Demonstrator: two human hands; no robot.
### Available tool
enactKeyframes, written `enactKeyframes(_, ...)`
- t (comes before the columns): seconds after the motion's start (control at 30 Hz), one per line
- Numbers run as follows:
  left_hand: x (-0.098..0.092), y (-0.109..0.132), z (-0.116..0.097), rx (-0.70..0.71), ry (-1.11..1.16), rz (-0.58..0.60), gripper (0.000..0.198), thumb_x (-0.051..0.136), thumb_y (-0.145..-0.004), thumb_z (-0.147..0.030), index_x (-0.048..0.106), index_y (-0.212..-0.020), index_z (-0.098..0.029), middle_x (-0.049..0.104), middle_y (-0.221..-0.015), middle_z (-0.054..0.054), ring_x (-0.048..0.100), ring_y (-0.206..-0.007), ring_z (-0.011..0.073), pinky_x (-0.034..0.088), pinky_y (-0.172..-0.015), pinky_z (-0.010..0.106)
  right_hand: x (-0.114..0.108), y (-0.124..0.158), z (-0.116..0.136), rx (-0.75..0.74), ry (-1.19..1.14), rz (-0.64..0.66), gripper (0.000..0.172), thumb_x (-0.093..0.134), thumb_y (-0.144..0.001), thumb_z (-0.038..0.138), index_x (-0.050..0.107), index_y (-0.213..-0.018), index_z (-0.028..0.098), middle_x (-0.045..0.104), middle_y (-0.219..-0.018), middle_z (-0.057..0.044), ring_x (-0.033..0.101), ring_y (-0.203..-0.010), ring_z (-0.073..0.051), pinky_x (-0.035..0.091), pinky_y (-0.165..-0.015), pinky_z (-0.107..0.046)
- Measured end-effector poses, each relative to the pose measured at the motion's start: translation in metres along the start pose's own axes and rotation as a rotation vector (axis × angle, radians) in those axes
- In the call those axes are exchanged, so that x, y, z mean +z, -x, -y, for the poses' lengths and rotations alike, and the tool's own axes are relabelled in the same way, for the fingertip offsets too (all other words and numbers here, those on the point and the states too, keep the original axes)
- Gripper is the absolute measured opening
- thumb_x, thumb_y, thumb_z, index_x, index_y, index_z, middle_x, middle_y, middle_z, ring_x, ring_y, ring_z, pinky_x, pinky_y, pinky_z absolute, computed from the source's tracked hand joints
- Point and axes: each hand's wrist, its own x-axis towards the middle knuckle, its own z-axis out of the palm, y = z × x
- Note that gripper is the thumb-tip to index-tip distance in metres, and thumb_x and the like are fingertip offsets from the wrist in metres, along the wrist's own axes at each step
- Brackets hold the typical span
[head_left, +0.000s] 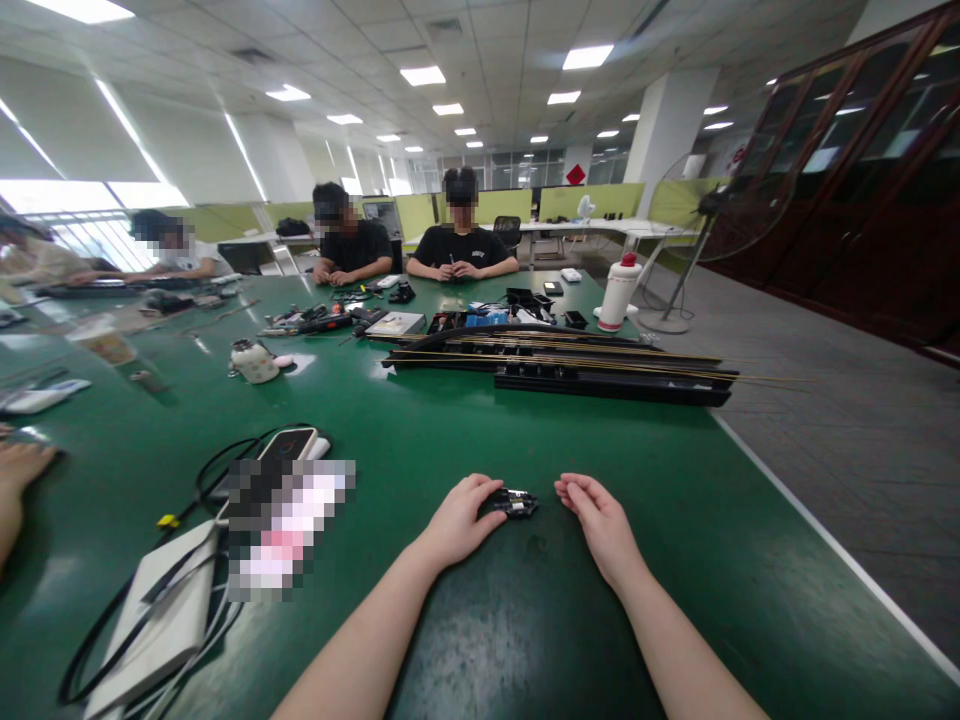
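My left hand point(466, 516) grips the left end of a small black device point(517, 503) between thumb and fingers, just above or on the green table. Silver and pale parts show on the device's upper face; its exact kind I cannot make out. To the right of it, a short gap away, is my right hand point(598, 518), with thumb and fingertips pinched together. Whatever may be between those fingertips is too small or hidden to name.
Black rails with thin brass-coloured rods point(615, 375) lie across the table point(420, 440) ahead. At left are a phone point(289, 445), a white box point(161, 605) and cables. A white bottle point(619, 295) stands at the far right. Several people sit around; another person's hand point(26, 462) rests far left.
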Motion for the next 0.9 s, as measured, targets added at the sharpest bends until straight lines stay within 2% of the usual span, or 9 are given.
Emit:
enactKeyframes(0.27, 0.001, 0.000, 0.002, -0.001, 0.007, -0.001, 0.041, 0.061, -0.080, -0.024, 0.053, -0.121, -0.021, 0.055, -0.112, 0.007, 0.052, -0.105, 0.0219, 0.041, -0.096, 0.037, 0.001, 0.001, 0.002, 0.013, 0.006, 0.000, 0.041, 0.069, -0.062, 0.053, 0.067, -0.086, 0.020, 0.070, -0.085, -0.006, 0.064, -0.086, -0.022, 0.047, -0.086, -0.039)
enactKeyframes(0.47, 0.002, 0.000, 0.004, -0.012, 0.038, -0.005, 0.047, 0.066, -0.076, -0.021, 0.053, -0.121, -0.022, 0.054, -0.112, 0.007, 0.052, -0.105, 0.0220, 0.041, -0.096, 0.037, 0.003, 0.002, 0.004, -0.018, 0.096, 0.030, 0.037, 0.069, -0.064, 0.051, 0.066, -0.085, 0.021, 0.070, -0.088, -0.006, 0.064, -0.090, -0.023, 0.046, -0.089, -0.040)
enactKeyframes(0.6, 0.002, 0.000, 0.002, -0.002, 0.041, -0.009, 0.043, 0.067, -0.075, -0.021, 0.056, -0.116, -0.022, 0.054, -0.110, 0.006, 0.052, -0.104, 0.0217, 0.042, -0.095, 0.036, 0.007, 0.007, 0.001, -0.149, 0.266, 0.097, 0.029, 0.065, -0.069, 0.045, 0.066, -0.088, 0.022, 0.069, -0.093, -0.007, 0.063, -0.090, -0.023, 0.048, -0.087, -0.041)
enactKeyframes(0.73, 0.001, 0.000, 0.001, 0.032, 0.029, -0.001, 0.042, 0.066, -0.075, -0.021, 0.056, -0.115, -0.022, 0.056, -0.109, 0.006, 0.053, -0.103, 0.0218, 0.043, -0.093, 0.036, 0.013, 0.015, 0.000, -0.384, 0.566, 0.203, 0.023, 0.066, -0.070, 0.033, 0.068, -0.093, 0.026, 0.064, -0.108, -0.007, 0.055, -0.107, -0.025, 0.040, -0.097, -0.045)
enactKeyframes(0.9, 0.001, 0.001, 0.002, 0.065, -0.003, 0.009, 0.042, 0.067, -0.075, -0.024, 0.055, -0.115, -0.022, 0.058, -0.108, 0.006, 0.053, -0.102, 0.0223, 0.043, -0.091, 0.037, 0.016, 0.019, -0.001, -0.449, 0.789, 0.294, 0.026, 0.067, -0.070, 0.027, 0.068, -0.096, 0.029, 0.061, -0.113, -0.007, 0.053, -0.109, -0.026, 0.040, -0.096, -0.046)
